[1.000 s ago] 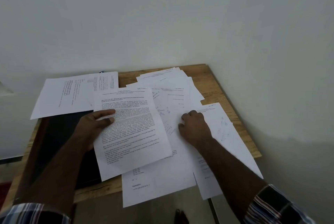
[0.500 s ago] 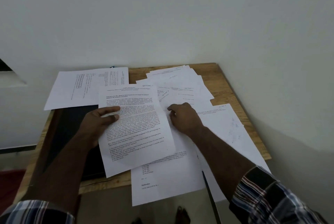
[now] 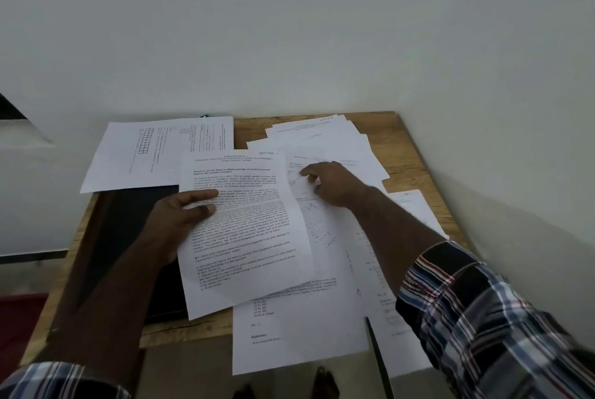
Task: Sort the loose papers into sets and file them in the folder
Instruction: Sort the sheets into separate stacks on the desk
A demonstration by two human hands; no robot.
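Printed sheet (image 3: 244, 237) in left hand (image 3: 174, 221), right hand (image 3: 335, 182) beside.

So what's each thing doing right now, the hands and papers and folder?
Left hand: holding the printed sheet.
Right hand: fingers pressing on the spread papers.
Grid sheet: lying flat, partly over the folder.
Folder: dark, closed, flat on the table.

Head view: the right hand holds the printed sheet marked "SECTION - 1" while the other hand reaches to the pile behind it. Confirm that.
Wrong hand. The head view shows the left hand holding the sheet; the right hand reaches to the pile behind it.
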